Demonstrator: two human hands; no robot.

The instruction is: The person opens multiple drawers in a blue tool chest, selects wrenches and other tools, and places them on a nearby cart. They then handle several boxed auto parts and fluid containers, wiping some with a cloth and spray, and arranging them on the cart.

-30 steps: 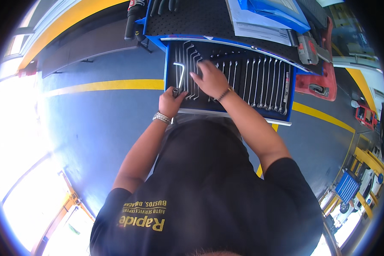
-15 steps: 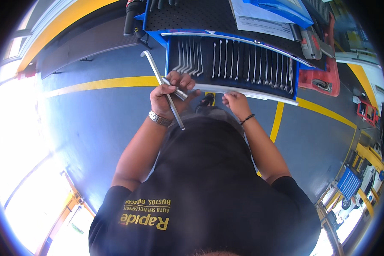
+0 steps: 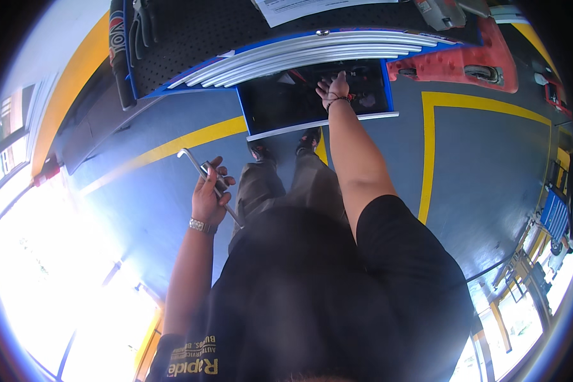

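Observation:
My left hand [image 3: 207,198] is closed round a long L-shaped hex key [image 3: 190,162], held at my left side with its bent end up. A short chrome socket [image 3: 220,184] lies against the bar in the same hand. My right hand [image 3: 332,90] reaches over the pulled-out lower drawer [image 3: 318,124] of a blue tool cabinet. Its fingers are apart, and I see nothing in them. Inside the dark drawer, small red and dark items [image 3: 367,100] lie near that hand, too dim to name.
Above the drawer, several closed drawers show silver edges [image 3: 312,57]. The black perforated cabinet top [image 3: 204,44] carries pliers [image 3: 141,28], papers [image 3: 325,9] and a grey-and-red power tool [image 3: 440,13]. A red floor jack [image 3: 455,67] stands to the right. Yellow lines [image 3: 428,159] mark the grey floor.
The drawer of wrenches has been shut, and a lower drawer now stands pulled out. My right hand has moved forward over it. The left hand has lowered leftward with the hex key and socket.

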